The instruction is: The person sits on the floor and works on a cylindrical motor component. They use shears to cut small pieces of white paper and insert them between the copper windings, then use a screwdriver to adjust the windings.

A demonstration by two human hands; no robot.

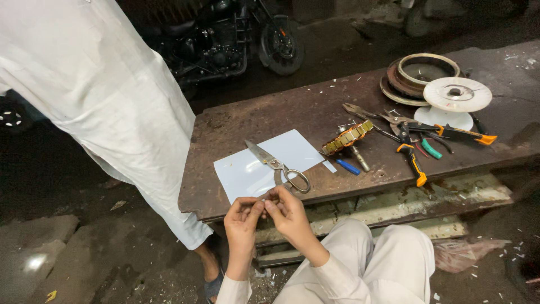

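My left hand (243,219) and my right hand (288,209) meet at the near edge of a rusty metal bench (315,112). Together their fingertips pinch a small white strip (264,199), too small to make out clearly. Just beyond my hands a white sheet (247,169) lies on the bench. Metal scissors (278,164) rest shut on that sheet, handles toward me.
A ring-shaped stator core (347,137), a blue pen (346,165), orange-handled pliers (413,163) and snips (455,133) lie to the right. A white spool (457,94) and rusty rings (419,70) sit at the back right. A person in white clothes (107,95) stands left. A motorcycle (225,39) is parked behind.
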